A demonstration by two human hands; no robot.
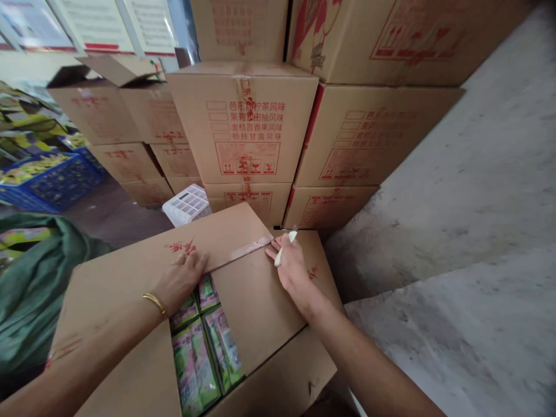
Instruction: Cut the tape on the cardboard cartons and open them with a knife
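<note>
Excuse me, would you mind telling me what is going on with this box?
A person works at a big cardboard box, partly open. The left hand rests flat on one flap beside the gap where green packets show. The right hand grips a small white tool, its tip at the tape along the seam; the far end of the seam is taped shut. More boxes are stacked behind.

Matt brown cardboard carton (243, 289) before me, glossy tape strip (252, 248) on its flap, shiny plastic packets (204, 353) inside, gold metal bangle (155, 302) on my wrist, rough grey concrete wall (456, 202) right
</note>
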